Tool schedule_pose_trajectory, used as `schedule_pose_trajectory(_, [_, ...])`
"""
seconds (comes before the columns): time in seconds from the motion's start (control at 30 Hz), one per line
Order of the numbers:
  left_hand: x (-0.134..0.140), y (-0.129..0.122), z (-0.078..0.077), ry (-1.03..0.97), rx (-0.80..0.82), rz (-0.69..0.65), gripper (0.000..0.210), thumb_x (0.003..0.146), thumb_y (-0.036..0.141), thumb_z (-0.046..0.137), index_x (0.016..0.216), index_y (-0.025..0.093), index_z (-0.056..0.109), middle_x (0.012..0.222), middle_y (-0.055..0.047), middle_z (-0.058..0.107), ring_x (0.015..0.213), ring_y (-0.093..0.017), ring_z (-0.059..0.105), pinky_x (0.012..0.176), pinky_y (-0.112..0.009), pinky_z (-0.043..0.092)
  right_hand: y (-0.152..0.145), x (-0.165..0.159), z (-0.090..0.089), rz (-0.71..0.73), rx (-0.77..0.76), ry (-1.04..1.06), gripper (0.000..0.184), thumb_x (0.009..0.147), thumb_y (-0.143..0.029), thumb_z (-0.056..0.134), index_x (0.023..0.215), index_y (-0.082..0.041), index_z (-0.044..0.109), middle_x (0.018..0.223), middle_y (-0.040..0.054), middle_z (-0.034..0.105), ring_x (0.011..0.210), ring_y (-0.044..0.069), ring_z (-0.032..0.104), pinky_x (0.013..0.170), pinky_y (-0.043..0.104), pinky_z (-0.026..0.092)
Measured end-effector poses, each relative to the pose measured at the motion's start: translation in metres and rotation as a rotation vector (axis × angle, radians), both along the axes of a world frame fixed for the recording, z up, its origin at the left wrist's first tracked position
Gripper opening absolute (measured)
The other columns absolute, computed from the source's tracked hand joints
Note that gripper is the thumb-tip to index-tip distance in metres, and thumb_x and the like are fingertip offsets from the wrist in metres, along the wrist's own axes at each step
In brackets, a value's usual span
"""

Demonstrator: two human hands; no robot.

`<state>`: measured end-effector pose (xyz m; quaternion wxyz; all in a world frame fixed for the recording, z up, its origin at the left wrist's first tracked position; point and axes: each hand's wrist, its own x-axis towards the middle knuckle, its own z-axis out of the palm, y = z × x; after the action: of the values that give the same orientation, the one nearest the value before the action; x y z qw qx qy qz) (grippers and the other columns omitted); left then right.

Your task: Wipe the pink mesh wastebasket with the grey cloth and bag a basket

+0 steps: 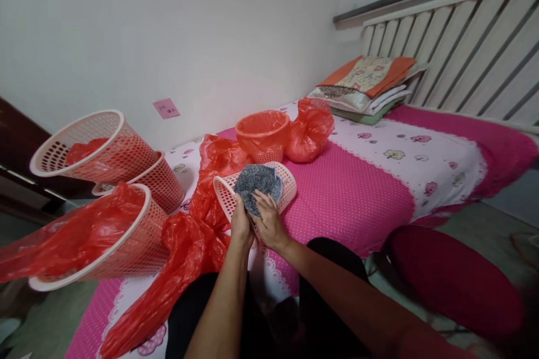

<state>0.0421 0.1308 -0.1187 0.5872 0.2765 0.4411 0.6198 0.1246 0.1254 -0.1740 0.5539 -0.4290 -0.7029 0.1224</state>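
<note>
A pink perforated plastic basket (288, 186) lies tilted on the bed in front of me, its opening turned to the left. Over its upper side rests a dark grey fuzzy cloth (257, 178) with a pale blue edge. My left hand (241, 225) is closed at the lower part of the basket's rim, thumb upward beside the cloth; its other fingers are partly hidden. My right hand (269, 221) has its fingers bent onto the cloth and presses it against the basket. Red plastic bags (191, 238) lie crumpled just left of the basket.
More pink baskets (154, 247) with red bags in them stand tilted at the left. Behind, an upright basket (263, 128) lined with red plastic stands by a bulging red bag (309, 132). Folded bedding (366, 87) lies near the white radiator (455, 45). A dark red stool (455, 277) is at right.
</note>
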Motion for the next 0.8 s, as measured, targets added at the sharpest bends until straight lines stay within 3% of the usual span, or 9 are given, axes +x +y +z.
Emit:
schedule_pose_trajectory(0.27, [-0.008,0.008,-0.008,0.026,-0.018,-0.077,0.060,0.105,0.065,0.051,0.123,0.014,0.078,0.121,-0.015,0.082,0.128,-0.028,0.073,0.119,-0.043,0.051,-0.041,0.004,-0.024,0.017,0.075,-0.030,0.054,0.104,-0.014,0.043,0.157,-0.023,0.051,0.165,0.0098,0.054,0.159,0.026,0.039,0.129,0.058,0.034])
schedule_pose_trajectory(0.4, [-0.008,-0.002,-0.019,0.156,0.084,-0.143,0.055,0.095,0.062,0.070,0.122,0.015,0.079,0.121,-0.014,0.082,0.123,-0.029,0.075,0.117,-0.044,0.052,-0.047,0.002,-0.039,-0.045,0.089,-0.102,0.060,0.093,-0.008,0.045,0.152,-0.015,0.056,0.168,0.0161,0.049,0.163,0.028,0.032,0.131,0.060,0.032])
schedule_pose_trajectory(0.5, [-0.008,-0.012,-0.025,0.354,0.143,-0.156,0.056,0.091,0.065,0.073,0.112,0.013,0.082,0.115,-0.015,0.083,0.119,-0.032,0.076,0.116,-0.047,0.051,-0.041,0.006,-0.044,-0.052,0.077,-0.185,0.060,0.087,-0.007,0.047,0.145,-0.011,0.061,0.164,0.0195,0.052,0.164,0.030,0.032,0.132,0.062,0.030])
schedule_pose_trajectory(0.63, [-0.009,-0.016,-0.021,0.484,0.209,-0.140,0.060,0.092,0.069,0.068,0.114,0.015,0.082,0.117,-0.015,0.083,0.125,-0.033,0.072,0.120,-0.048,0.046,-0.033,0.012,-0.037,-0.098,0.082,-0.207,0.056,0.091,-0.008,0.044,0.143,-0.014,0.062,0.167,0.0174,0.050,0.163,0.030,0.033,0.132,0.063,0.027])
schedule_pose_trajectory(0.8, [-0.003,-0.015,-0.010,0.324,0.216,-0.159,0.066,0.096,0.072,0.061,0.126,0.016,0.079,0.127,-0.016,0.081,0.128,-0.031,0.072,0.120,-0.047,0.048,-0.029,0.022,-0.012,-0.163,0.140,-0.237,0.048,0.098,-0.014,0.043,0.141,-0.020,0.063,0.167,0.0124,0.051,0.162,0.029,0.033,0.133,0.062,0.018])
